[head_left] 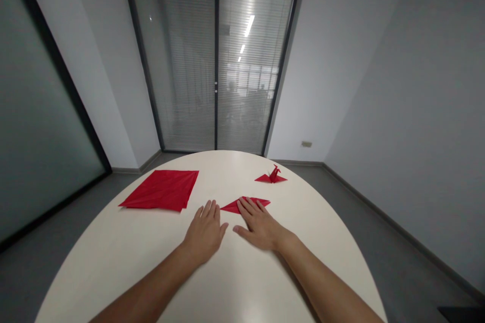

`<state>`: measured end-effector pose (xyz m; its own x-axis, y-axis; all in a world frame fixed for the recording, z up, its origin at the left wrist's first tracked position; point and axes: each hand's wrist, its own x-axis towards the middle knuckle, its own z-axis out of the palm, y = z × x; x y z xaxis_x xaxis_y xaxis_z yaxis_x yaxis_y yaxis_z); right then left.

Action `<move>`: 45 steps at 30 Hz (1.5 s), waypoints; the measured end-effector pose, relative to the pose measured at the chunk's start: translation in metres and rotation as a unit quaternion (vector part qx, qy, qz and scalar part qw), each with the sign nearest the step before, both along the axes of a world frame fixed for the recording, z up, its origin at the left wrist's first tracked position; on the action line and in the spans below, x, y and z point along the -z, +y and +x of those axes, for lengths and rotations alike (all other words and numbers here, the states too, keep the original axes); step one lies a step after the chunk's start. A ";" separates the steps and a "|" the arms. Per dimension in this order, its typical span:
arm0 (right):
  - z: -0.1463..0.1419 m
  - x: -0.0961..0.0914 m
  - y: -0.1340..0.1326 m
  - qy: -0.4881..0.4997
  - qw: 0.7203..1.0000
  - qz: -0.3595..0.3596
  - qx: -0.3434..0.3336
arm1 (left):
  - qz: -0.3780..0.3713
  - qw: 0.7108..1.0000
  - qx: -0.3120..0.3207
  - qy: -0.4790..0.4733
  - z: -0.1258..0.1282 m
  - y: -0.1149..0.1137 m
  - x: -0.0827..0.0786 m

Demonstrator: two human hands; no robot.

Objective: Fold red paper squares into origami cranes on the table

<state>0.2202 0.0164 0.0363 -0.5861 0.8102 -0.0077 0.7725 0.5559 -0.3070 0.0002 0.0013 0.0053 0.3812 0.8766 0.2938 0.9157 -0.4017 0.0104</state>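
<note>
Plainly, from where I stood, the right hand (261, 227) lay open across the folded red paper (231, 207), just below the frame's centre, grasping nothing. The left hand (203, 234), flat and empty, rested just beside its left tip. Red sheets (161, 190) sat left of centre, a paper crane (274, 177) right, on the white table (109, 272).

A white table (227, 171) bears red sheets (162, 189), folded paper (230, 207), a crane (274, 176).
</note>
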 end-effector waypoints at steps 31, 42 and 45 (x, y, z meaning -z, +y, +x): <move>0.013 -0.005 0.000 -0.019 0.998 0.006 0.063 | -0.018 0.996 0.070 -0.052 0.018 -0.015 -0.013; 0.012 -0.011 0.001 0.001 0.999 -0.036 0.019 | -0.019 0.996 0.079 -0.048 0.018 -0.013 -0.011; 0.012 -0.012 0.000 0.010 1.000 -0.026 0.006 | -0.024 0.991 0.115 -0.063 0.018 -0.012 -0.013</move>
<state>0.2326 0.0169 0.0482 -0.5768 0.8159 -0.0391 0.7724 0.5292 -0.3512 0.0182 -0.0112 0.0183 0.5348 0.7853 0.3118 0.7905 -0.5954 0.1436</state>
